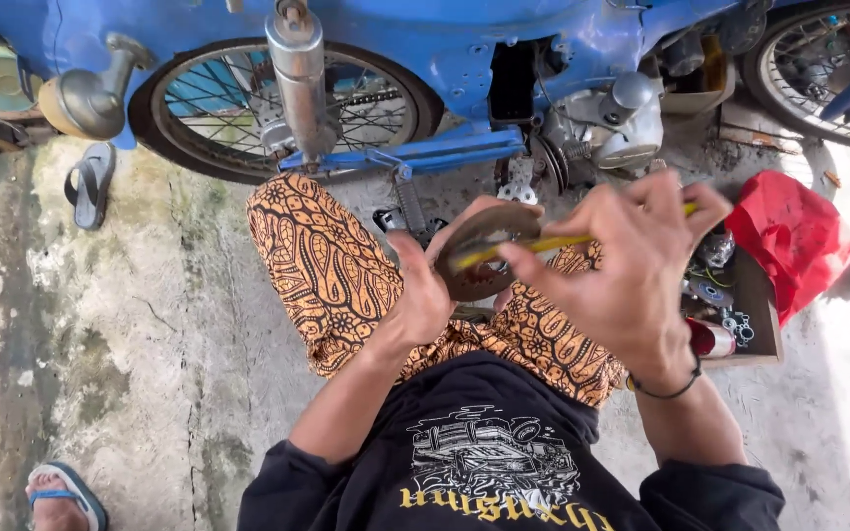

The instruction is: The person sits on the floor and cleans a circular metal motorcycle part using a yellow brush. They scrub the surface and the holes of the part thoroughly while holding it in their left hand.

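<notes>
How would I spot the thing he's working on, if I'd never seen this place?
Find the blue motorbike parked on the stained concrete, then the person's lap in orange patterned cloth below it. The left hand holds a round, rusty brown metal disc, and the right hand lays a slim yellow-handled tool across it. It is the only flat dark disc between the hands.

We see a blue motorcycle (464, 59) on stained concrete, a crumpled red cloth (794, 251), and a dark rubber sandal (89, 184) lying nearby.
</notes>
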